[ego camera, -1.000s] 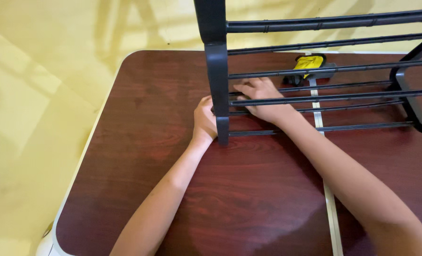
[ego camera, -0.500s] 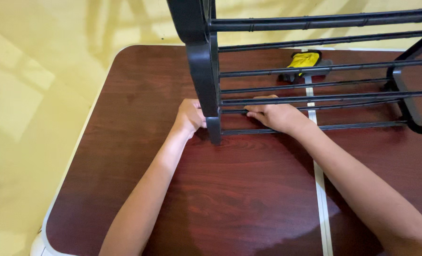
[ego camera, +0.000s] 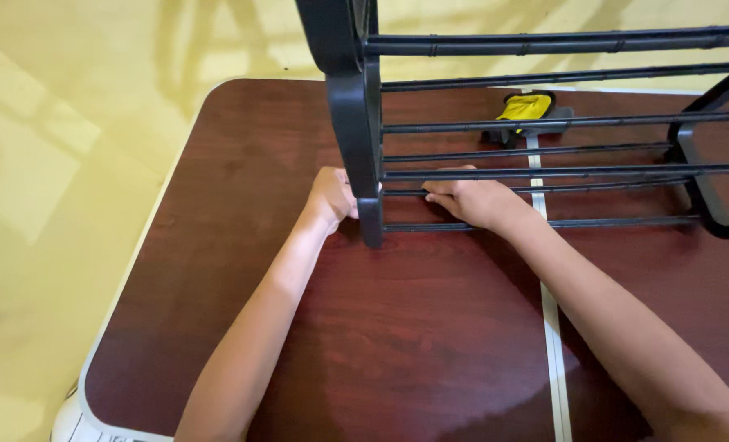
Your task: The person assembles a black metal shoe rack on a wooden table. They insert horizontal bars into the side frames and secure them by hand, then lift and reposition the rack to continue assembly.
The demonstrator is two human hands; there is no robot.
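Note:
A black rack [ego camera: 544, 123] of parallel metal rods stands on a dark red-brown table [ego camera: 430, 327]. Its thick black plastic side post [ego camera: 356, 123] rises at the left end. My left hand [ego camera: 332, 199] presses against the outer face of that post near its foot. My right hand [ego camera: 471, 199] reaches in between the lower rods and is closed around one rod close to the post. The fingertips of both hands are partly hidden behind the post and rods.
A yellow and black tool [ego camera: 526, 110] lies on the table behind the rods. The rack's other black end frame [ego camera: 708, 205] curves down at the right. A pale seam strip [ego camera: 549, 311] runs down the tabletop. Yellow floor [ego camera: 62, 164] lies left of the table's edge.
My head has shifted, so the rack and hands sit a little more to the left in view. My right hand slid along the rods toward the post. My left hand stays at the post.

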